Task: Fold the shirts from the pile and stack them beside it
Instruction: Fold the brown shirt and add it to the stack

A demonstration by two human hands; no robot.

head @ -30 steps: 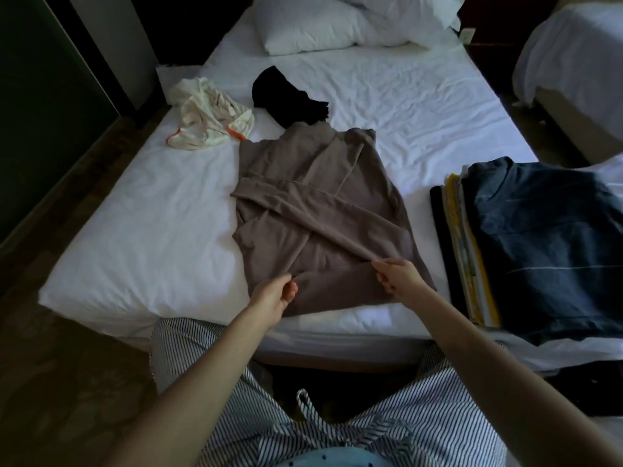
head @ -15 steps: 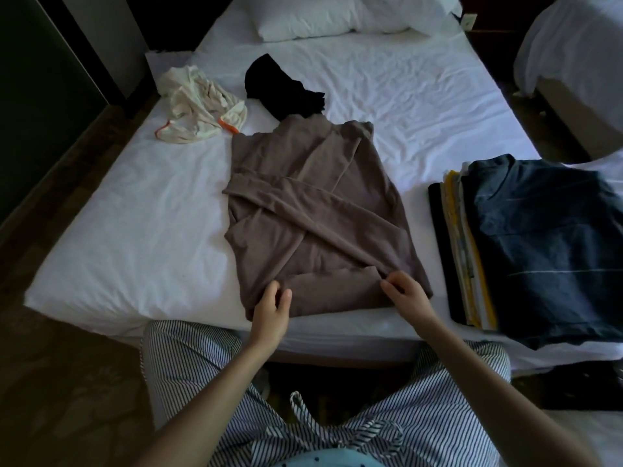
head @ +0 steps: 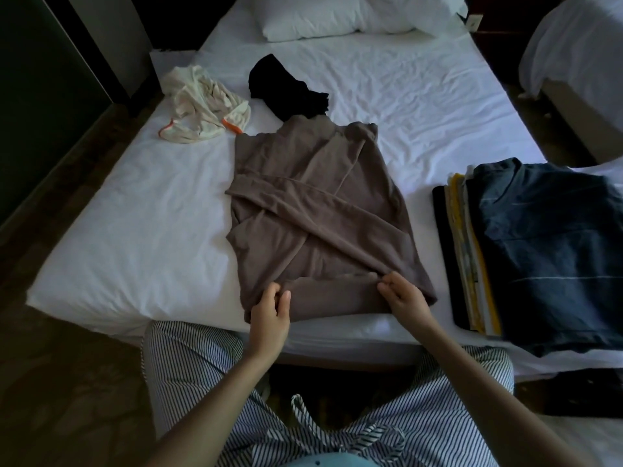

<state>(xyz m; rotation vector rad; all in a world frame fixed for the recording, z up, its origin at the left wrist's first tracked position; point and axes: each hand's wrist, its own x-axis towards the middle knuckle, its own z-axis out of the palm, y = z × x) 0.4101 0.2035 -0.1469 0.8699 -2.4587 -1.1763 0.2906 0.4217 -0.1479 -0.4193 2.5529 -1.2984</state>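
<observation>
The brown shirt (head: 313, 214) lies flat on the bed (head: 135, 230), midway along its near edge. Its collar points toward the far edge and both sleeves are crossed over its body, so the width is probably already narrowed. Its hem is turned up into a short band. The left hand (head: 269, 311) pinches that band's left end and the right hand (head: 404, 298) its right end, fingers and thumbs closed on the cloth. Gripping both ends likely keeps the next fold level. The fabric looks soft and matte, with a few slack creases (it should fold without springing back). The stack of folded shirts (head: 539, 247) sits by the near right corner, within reach. The cream shirt (head: 202, 102) and the black garment (head: 286, 85) wait crumpled toward the far left corner.
</observation>
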